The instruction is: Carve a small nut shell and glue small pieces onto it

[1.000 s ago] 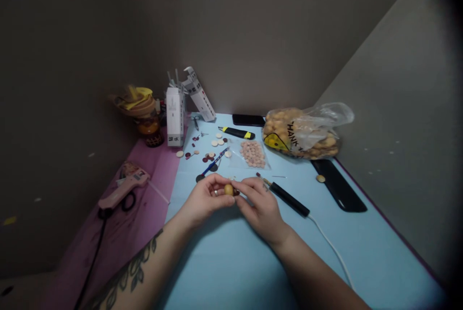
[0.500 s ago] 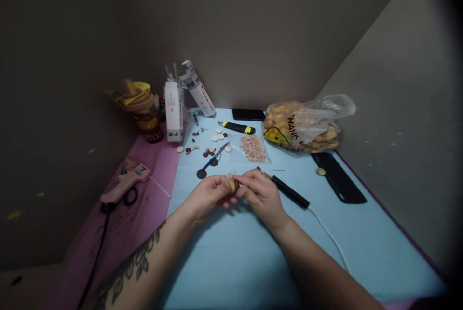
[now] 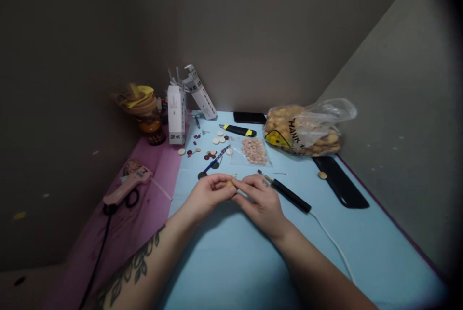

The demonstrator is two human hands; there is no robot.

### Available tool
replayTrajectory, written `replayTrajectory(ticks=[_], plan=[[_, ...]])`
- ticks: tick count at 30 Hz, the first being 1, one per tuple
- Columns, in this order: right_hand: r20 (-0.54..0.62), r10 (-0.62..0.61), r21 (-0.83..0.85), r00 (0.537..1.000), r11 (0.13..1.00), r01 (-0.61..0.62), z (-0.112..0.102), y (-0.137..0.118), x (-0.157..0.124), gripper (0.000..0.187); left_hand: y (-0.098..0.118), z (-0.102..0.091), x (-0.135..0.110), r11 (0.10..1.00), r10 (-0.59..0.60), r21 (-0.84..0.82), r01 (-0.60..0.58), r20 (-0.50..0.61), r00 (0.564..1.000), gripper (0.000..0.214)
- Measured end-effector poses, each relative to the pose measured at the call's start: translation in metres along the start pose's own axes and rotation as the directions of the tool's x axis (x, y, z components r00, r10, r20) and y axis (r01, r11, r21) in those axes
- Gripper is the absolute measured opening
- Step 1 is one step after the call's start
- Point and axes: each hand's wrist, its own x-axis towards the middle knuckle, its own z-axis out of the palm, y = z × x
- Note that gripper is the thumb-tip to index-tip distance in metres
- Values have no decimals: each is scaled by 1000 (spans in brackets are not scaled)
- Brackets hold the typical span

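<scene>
L hand (image 3: 210, 193) pinching sm. tan piece (image 3: 229, 183); R hand (image 3: 261, 201) up against it, can't tell if gripping. Blk tool (image 3: 292, 196) w/ cord just right, box cutter (image 3: 237, 130) far.

The only camera rides on the worker's head, looking out forward and down over the blue tabletop (image 3: 231, 266). It sits close above the work: the forearms (image 3: 170, 233) run in from its bottom edge, left hand (image 3: 208, 196) and right hand (image 3: 263, 206) meet mid-view, and the wall (image 3: 235, 35) beyond fills the top.
</scene>
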Motion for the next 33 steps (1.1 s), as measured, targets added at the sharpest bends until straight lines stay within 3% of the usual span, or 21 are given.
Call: replayTrajectory(ticks=[4, 14, 19, 29, 33], plan=[[-53, 6, -31, 999, 999, -8, 0, -4, -2, 31, 4, 1, -2, 996, 48, 74, -45, -34, 998, 37], [-38, -198, -147, 979, 971, 190, -6, -8, 2, 35, 11, 1, -5, 957, 77, 284, -58, -56, 995, 37], [-44, -184, -123, 982, 976, 178, -7, -9, 3, 34, 11, 0, -6, 950, 82, 303, -69, -30, 996, 36], [-45, -116, -81, 992, 990, 112, -13, -7, 4, 30, 10, -6, -5, 973, 93, 215, -85, -27, 995, 34], [-90, -45, -103, 995, 994, 36, -18, -3, 3, 26, 8, -13, -2, 994, 106, 12, -106, -15, 994, 35]])
